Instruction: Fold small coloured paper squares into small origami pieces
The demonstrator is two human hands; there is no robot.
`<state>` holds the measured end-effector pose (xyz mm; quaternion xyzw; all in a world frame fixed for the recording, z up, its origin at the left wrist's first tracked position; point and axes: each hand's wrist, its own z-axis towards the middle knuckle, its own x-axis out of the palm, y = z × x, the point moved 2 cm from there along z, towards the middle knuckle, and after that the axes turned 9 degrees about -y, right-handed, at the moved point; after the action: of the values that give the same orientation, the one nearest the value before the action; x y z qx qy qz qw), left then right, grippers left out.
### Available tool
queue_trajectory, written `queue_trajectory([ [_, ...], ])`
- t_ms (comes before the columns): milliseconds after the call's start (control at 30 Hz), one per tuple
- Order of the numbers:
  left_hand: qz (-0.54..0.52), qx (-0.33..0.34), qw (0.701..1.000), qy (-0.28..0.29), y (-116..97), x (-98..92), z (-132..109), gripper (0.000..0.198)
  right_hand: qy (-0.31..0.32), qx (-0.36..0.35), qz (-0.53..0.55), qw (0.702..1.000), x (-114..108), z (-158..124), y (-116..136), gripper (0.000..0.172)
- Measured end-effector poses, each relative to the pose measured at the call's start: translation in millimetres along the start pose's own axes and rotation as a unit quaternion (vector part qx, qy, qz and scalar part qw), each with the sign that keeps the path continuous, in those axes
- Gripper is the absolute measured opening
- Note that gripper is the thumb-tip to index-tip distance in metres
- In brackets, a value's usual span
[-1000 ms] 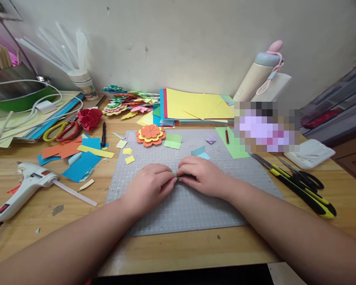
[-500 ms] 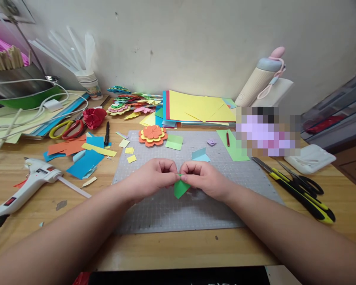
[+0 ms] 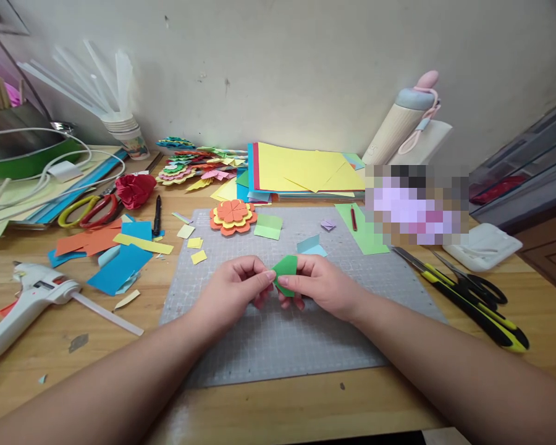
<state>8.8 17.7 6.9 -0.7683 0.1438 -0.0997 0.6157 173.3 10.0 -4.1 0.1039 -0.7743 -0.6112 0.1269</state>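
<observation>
My left hand (image 3: 234,290) and my right hand (image 3: 322,284) meet above the middle of the grey cutting mat (image 3: 306,337). Both pinch a small folded green paper piece (image 3: 286,269), which is lifted a little off the mat and tilted up toward me. The left thumb and forefinger grip its left edge; the right fingers hold its right side and underside. An orange and yellow paper flower (image 3: 233,216) lies on the mat's far edge, with a light green folded card (image 3: 269,226) and a light blue folded scrap (image 3: 311,246) close by.
A white glue gun (image 3: 25,296) lies at the left. Coloured paper scraps (image 3: 115,250) and red-and-yellow scissors (image 3: 86,210) are at left rear. Stacked coloured sheets (image 3: 301,170) sit at the back. Black scissors (image 3: 472,281) and a yellow-black cutter (image 3: 472,306) lie right of the mat.
The green paper was pressed between my hands on the mat, then hung below my fingers; now it is turned upward and held higher between both hands.
</observation>
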Motion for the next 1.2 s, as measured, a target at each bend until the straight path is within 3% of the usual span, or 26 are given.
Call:
queue_trajectory([
  [167, 0.092, 0.058, 0.991, 0.078, -2.9, 2.2, -2.0, 0.023, 0.038, 0.023, -0.004, 0.999, 0.0, -1.2, 2.7, 0.010],
  [300, 0.074, 0.077, 0.981, 0.162, -5.6, 6.5, -5.8, 0.016, 0.013, 0.007, 0.004, 1.000, -0.7, 0.7, 2.9, 0.014],
  [533, 0.087, 0.087, 0.982, 0.145, 0.1, 7.4, -9.0, 0.019, 0.028, 0.019, 0.010, 0.999, -0.7, 1.7, 0.5, 0.018],
  [600, 0.136, 0.119, 0.980, 0.080, 3.7, 3.8, -7.6, 0.013, -0.007, 0.044, 0.037, 0.998, -2.7, 2.1, -0.2, 0.019],
  [633, 0.168, 0.144, 0.975, 0.018, 4.5, 0.3, -6.5, 0.007, -0.026, 0.061, 0.054, 0.996, -3.6, 2.3, -0.7, 0.020],
  [700, 0.263, 0.238, 0.933, -0.061, 2.4, -5.5, -5.2, 0.028, -0.039, 0.099, 0.072, 0.992, -4.2, 2.5, -1.7, 0.023],
  [767, 0.369, 0.373, 0.850, -0.048, -2.7, -7.3, -5.3, 0.023, -0.027, 0.126, 0.063, 0.990, -3.0, 2.2, -2.1, 0.024],
  [800, 0.409, 0.414, 0.812, -0.031, -4.6, -8.1, -5.0, 0.014, -0.019, 0.131, 0.051, 0.990, -2.1, 1.9, -2.0, 0.024],
  [867, 0.454, 0.456, 0.765, -0.023, -7.7, -10.8, -3.8, 0.006, -0.008, 0.126, 0.016, 0.992, -0.4, 1.0, -1.5, 0.026],
  [933, 0.476, 0.464, 0.746, -0.035, -9.4, -13.3, -2.3, 0.015, -0.032, 0.095, -0.041, 0.994, -1.1, -0.2, -0.4, 0.025],
  [1000, 0.492, 0.458, 0.739, -0.053, -9.8, -14.8, -0.9, 0.019, -0.102, 0.013, -0.141, 0.985, -4.9, -2.0, 2.9, 0.020],
  [1100, 0.506, 0.437, 0.740, -0.069, -9.3, -15.2, 0.7, 0.021, -0.160, -0.165, -0.328, 0.916, -8.3, -5.9, 10.7, 0.016],
  [1200, 0.527, 0.403, 0.746, -0.052, -7.5, -14.1, 2.1, 0.019, -0.098, -0.278, -0.456, 0.840, -5.4, -7.5, 12.9, 0.014],
])
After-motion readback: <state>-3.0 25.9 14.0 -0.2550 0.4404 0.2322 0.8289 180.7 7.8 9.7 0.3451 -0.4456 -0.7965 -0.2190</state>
